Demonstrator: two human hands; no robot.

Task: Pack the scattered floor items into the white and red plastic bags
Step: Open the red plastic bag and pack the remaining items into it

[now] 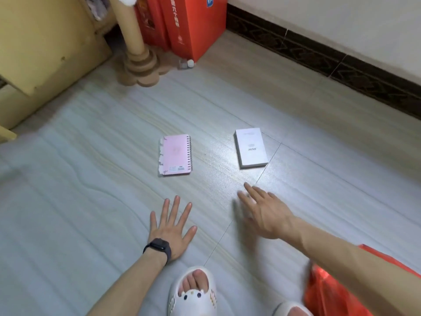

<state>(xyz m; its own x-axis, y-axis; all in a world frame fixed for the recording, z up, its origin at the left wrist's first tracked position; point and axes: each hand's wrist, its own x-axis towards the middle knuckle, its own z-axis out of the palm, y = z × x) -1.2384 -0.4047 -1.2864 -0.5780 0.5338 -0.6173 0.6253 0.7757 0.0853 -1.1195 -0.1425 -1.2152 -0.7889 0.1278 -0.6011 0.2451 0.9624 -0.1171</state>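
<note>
A pale striped floor (91,179) filled the frame, with red cartons (193,26) standing at 12 o'clock by the wall and a red plastic bag (328,293) crumpled at 5 o'clock beneath the person's right forearm. The left hand (173,226) lay flat on the floor at 6 o'clock, fingers spread, holding nothing. The right hand (264,210), blurred, was open and empty, fingers extended. A white box (251,148) lay at its 12 o'clock, a pink spiral notebook (175,155) at the left hand's 12 o'clock. A black wristband (159,246) circled the left wrist.
</note>
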